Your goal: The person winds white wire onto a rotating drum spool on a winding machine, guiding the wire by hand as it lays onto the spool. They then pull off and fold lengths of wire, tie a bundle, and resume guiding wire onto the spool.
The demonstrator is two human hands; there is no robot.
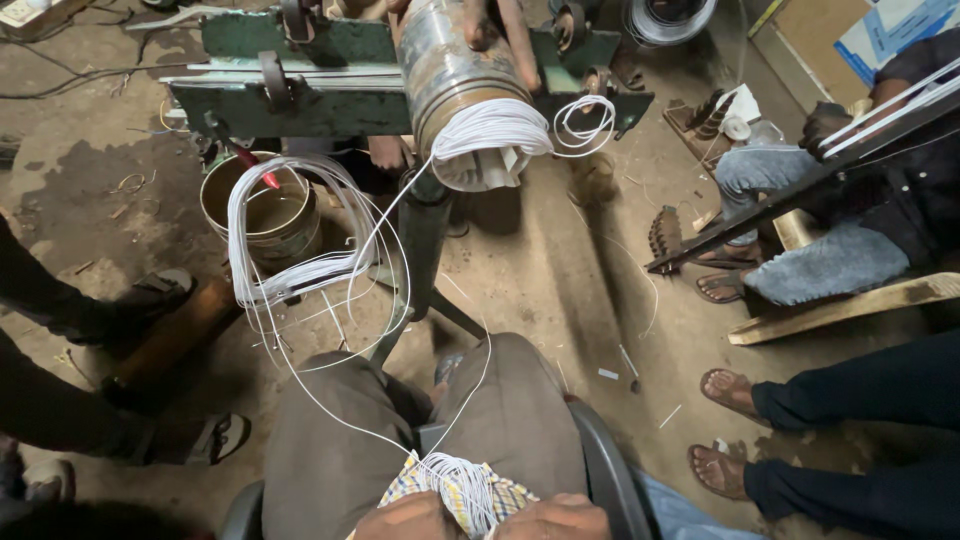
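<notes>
My left hand (405,518) and my right hand (556,518) sit at the bottom edge over my lap, both closed around a small bundle of thin white wire (465,487). From the bundle, strands run up to a metal drum (440,60) on a green metal frame (300,105). White wire (493,130) is wound around the drum's near end. A large loose hank of the same wire (290,245) hangs to the left, over a metal bucket (262,205). My knees in brown trousers (330,420) frame the strands.
A person's sandalled feet (150,293) stand at the left. Another person in jeans (810,262) sits at the right beside a wooden plank (840,310), and two more bare-toed feet (728,392) are at the lower right. Wire scraps litter the dirt floor.
</notes>
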